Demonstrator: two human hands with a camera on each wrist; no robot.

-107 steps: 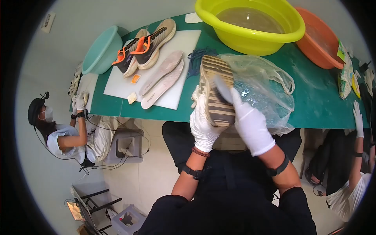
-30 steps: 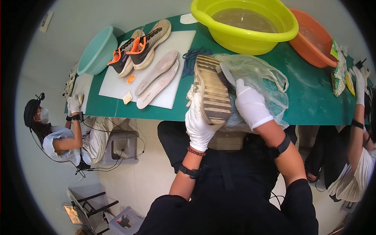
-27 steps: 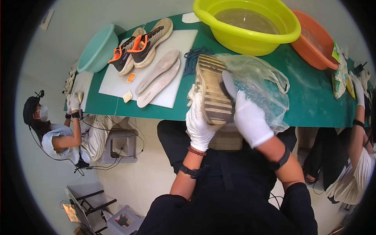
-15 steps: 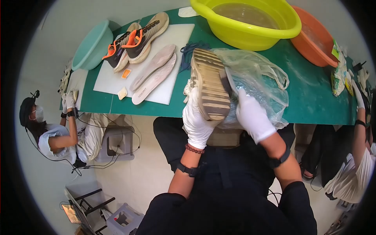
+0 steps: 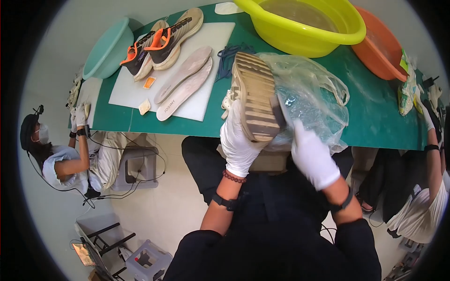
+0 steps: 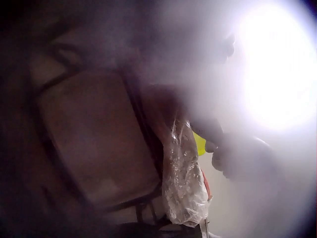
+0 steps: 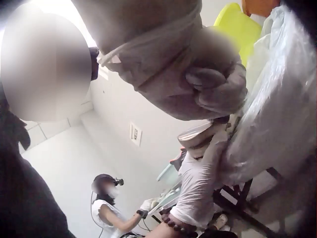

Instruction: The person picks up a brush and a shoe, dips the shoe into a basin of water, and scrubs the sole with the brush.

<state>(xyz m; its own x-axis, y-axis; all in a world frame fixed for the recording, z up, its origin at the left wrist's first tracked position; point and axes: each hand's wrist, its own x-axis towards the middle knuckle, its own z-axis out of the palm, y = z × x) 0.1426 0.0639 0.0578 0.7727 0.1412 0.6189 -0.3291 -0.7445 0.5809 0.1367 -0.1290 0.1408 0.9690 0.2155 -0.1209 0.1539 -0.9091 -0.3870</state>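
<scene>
My gloved left hand (image 5: 240, 140) grips a shoe (image 5: 255, 89) from below and its left side, its striped, worn sole turned up toward the head camera. In my gloved right hand (image 5: 315, 154) is a scrub brush (image 5: 282, 110), dark bristles against the lower right edge of the sole. The right wrist view shows the right glove (image 7: 220, 94) curled at the brush, with the left glove (image 7: 193, 191) under the shoe (image 7: 198, 139). Behind the shoe lies a clear plastic bag (image 5: 309, 93) on the green table (image 5: 375, 112). Haze covers much of the left wrist view.
A white board (image 5: 126, 93) bears a pair of sneakers (image 5: 173, 42) and two insoles (image 5: 185, 89). Blue laces (image 5: 229, 58) lie beside it. Yellow (image 5: 300, 37), orange (image 5: 382, 47) and teal basins (image 5: 108, 49) stand farther back. Other people sit at both sides.
The brush has moved from the upper right edge of the sole down to its lower right edge, the right hand drawing down and right. The left hand keeps its grip on the shoe.
</scene>
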